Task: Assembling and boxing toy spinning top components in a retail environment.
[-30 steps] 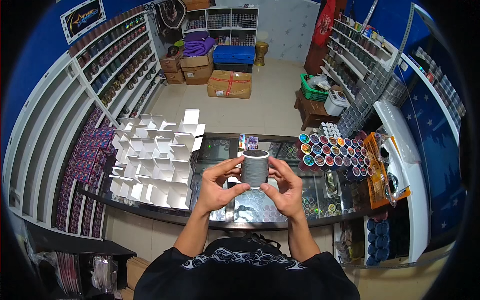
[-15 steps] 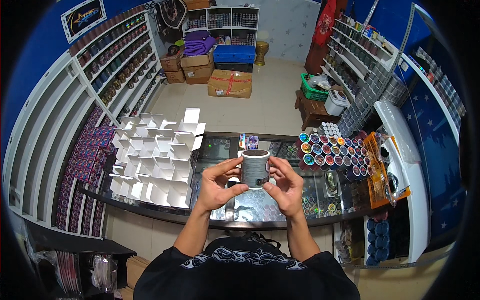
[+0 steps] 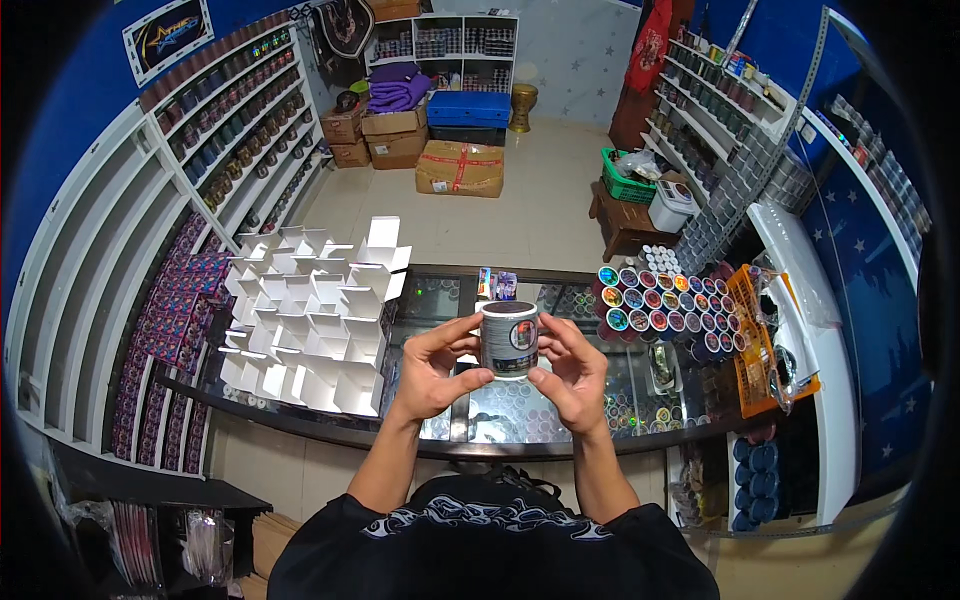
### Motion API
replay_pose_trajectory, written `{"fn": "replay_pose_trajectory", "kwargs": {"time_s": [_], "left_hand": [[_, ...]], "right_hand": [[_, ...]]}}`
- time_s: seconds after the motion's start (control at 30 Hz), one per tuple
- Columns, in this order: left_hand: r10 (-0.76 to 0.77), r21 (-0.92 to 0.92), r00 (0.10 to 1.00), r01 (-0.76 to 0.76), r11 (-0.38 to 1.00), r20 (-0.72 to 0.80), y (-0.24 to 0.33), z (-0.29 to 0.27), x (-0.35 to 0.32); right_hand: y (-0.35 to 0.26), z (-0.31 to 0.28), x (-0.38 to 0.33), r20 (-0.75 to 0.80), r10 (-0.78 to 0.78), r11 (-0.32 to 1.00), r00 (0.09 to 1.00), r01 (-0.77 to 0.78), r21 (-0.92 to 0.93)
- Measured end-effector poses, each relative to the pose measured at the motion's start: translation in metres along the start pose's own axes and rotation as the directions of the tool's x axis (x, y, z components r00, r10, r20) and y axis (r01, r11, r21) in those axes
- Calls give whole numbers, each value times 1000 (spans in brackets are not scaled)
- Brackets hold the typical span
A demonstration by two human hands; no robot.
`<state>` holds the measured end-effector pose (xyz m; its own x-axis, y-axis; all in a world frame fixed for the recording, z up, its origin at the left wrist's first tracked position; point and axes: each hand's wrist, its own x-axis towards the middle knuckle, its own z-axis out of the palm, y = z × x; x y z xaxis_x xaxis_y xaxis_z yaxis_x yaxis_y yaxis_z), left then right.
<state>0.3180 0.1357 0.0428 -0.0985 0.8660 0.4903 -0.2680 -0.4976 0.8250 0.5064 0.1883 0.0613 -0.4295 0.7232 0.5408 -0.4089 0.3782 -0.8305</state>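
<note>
White boxes gape left of the hands; now the left hand, half-curled, fingertips on the spool, upright above the table. A label check, it seems; any turn calls for light fingertips. The right hand, half-curled too, grips opposite, bright-ended reels beyond.

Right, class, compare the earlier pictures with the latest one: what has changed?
The grey spool has turned in place, its near face moving leftward, so a printed label now shows right of centre. The left hand and right hand both keep hold of it. The white boxes and glass counter stayed as they were.
</note>
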Motion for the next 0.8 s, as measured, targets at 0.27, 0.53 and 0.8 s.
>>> {"fn": "replay_pose_trajectory", "kwargs": {"time_s": [0.27,0.53,0.8], "left_hand": [[-2,39,1000,2,999,13,-1,-3,-2],[-16,-93,999,20,995,43,-3,-4,-3],[-23,-63,996,28,998,86,3,-5,-2]], "right_hand": [[2,0,-3,-17,64,998,998,-63,29],[2,-2,-6,24,102,977,994,-105,185],[10,-6,-9,10,79,968,997,-79,238]]}}
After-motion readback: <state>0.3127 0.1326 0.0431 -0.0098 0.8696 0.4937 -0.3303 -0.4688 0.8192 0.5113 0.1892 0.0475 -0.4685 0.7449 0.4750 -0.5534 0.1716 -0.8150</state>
